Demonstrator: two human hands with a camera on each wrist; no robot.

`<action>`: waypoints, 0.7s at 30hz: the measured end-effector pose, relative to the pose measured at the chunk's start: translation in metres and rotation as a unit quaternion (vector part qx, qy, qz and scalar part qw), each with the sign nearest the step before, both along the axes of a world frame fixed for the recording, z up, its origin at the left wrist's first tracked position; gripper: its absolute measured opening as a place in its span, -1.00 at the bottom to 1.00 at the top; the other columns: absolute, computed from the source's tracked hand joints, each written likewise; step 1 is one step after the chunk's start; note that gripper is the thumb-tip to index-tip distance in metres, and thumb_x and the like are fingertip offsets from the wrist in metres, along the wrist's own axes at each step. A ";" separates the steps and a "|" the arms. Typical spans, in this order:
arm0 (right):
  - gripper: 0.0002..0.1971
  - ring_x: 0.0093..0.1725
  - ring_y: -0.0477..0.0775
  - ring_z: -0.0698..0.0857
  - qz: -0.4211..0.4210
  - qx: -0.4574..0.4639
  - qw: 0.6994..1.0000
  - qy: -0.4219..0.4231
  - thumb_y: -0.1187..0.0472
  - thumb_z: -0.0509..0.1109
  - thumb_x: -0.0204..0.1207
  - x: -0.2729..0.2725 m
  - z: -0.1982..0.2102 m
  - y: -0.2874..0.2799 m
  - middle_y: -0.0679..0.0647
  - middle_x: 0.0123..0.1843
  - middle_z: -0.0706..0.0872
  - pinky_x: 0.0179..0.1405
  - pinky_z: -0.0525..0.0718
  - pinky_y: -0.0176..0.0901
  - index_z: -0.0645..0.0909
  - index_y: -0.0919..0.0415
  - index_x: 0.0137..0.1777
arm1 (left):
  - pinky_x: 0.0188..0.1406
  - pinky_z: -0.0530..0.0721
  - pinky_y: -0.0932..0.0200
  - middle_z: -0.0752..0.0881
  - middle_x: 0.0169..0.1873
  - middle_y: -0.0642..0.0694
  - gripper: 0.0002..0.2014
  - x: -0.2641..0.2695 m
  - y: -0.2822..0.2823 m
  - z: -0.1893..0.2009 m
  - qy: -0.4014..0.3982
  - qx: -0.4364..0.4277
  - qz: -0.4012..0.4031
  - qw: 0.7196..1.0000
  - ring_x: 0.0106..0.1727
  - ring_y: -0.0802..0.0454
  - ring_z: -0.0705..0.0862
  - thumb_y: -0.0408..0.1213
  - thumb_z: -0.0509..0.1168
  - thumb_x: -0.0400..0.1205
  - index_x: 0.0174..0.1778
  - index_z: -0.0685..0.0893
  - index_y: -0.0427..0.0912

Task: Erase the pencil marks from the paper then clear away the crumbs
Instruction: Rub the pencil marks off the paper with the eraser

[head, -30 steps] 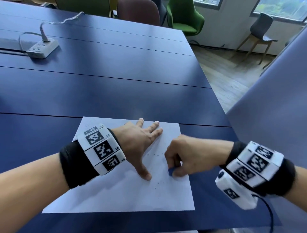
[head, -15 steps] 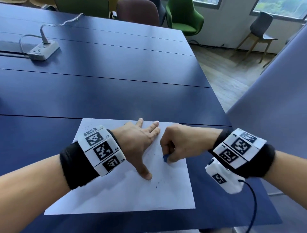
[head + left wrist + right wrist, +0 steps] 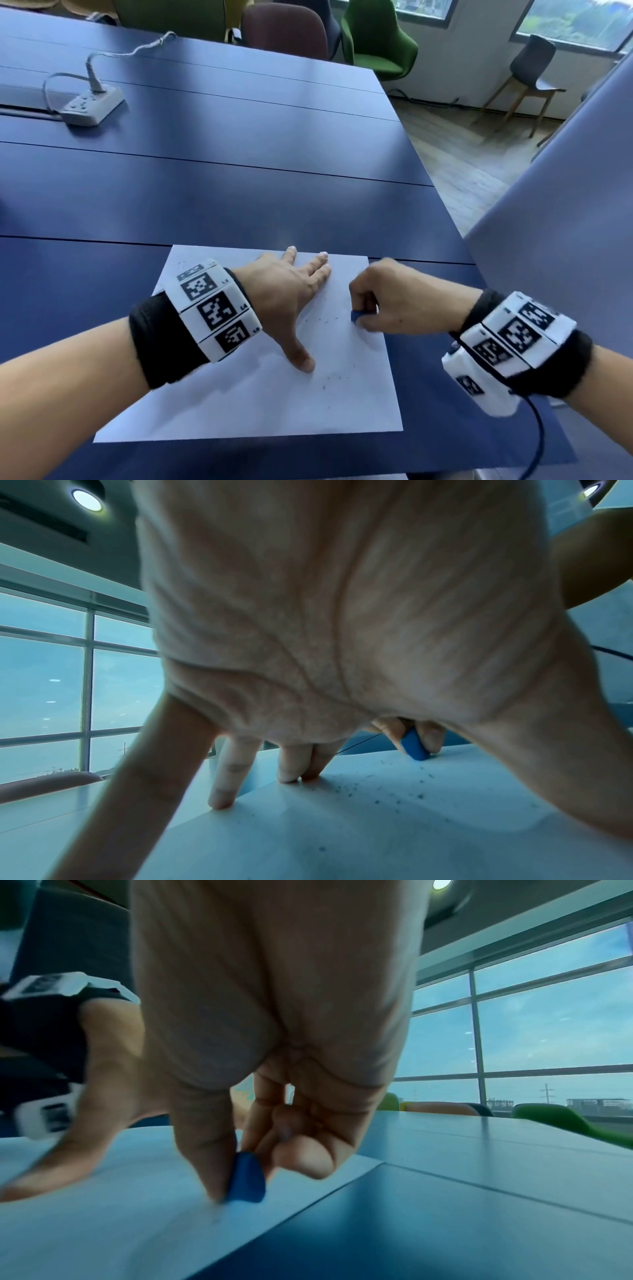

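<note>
A white sheet of paper (image 3: 239, 404) lies near the front edge of the dark blue table (image 3: 239, 192). My left hand (image 3: 291, 291) presses flat on the sheet, fingers and thumb spread. My right hand (image 3: 380, 305) pinches a small blue eraser (image 3: 356, 316) between thumb and fingers, its tip down on the paper near the right edge. The eraser (image 3: 247, 1179) shows clearly in the right wrist view, and also as the blue eraser (image 3: 413, 744) past my left palm. Dark eraser crumbs (image 3: 334, 377) lie scattered on the paper; crumbs (image 3: 380, 795) dot the sheet (image 3: 377, 831).
A white power strip (image 3: 90, 108) with its cable sits at the table's far left. Green and maroon chairs (image 3: 380, 37) stand beyond the far edge. A grey-blue panel (image 3: 565, 222) rises at the right. The paper's right edge meets bare tabletop (image 3: 445, 1218).
My right hand with the eraser has moved away from me up the paper's right side, then slightly back. The left hand has stayed pressed on the sheet.
</note>
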State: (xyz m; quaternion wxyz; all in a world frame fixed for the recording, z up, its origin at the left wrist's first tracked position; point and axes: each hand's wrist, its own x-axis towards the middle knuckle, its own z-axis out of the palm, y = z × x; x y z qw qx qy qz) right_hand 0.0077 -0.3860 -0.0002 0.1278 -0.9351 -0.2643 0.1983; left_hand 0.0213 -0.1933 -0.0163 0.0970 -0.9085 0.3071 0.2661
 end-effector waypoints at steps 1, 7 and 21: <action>-0.95 -0.33 -0.07 0.60 0.014 -0.009 1.000 0.011 0.23 0.42 0.35 -0.010 -0.001 -0.001 -0.03 -0.35 0.70 -0.37 0.55 -0.35 0.65 0.15 -0.31 | 0.54 0.26 -0.07 -0.32 0.71 0.06 0.41 0.000 -0.001 0.000 -0.001 0.002 0.000 1.000 0.72 -0.29 -0.16 0.49 0.44 0.24 0.72 -0.31 -0.08; -0.97 -0.31 -0.04 0.65 0.017 -0.012 0.999 0.031 0.25 0.42 0.35 -0.016 -0.001 -0.003 -0.01 -0.33 0.73 -0.30 0.66 -0.22 0.69 0.17 -0.28 | 0.54 0.27 -0.06 -0.33 0.71 0.07 0.41 0.001 -0.002 0.000 -0.001 0.002 0.004 1.000 0.72 -0.28 -0.17 0.48 0.45 0.23 0.72 -0.31 -0.07; -0.83 -0.30 -0.12 0.68 -0.087 0.062 0.992 -0.061 0.34 0.41 0.33 0.016 -0.005 -0.012 -0.04 -0.30 0.76 -0.30 0.65 -0.35 0.79 0.13 -0.19 | 0.58 0.21 -0.08 -0.31 0.72 -0.04 0.39 -0.002 0.001 0.001 -0.009 -0.019 0.002 1.000 0.72 -0.28 -0.15 0.45 0.49 0.24 0.73 -0.26 -0.07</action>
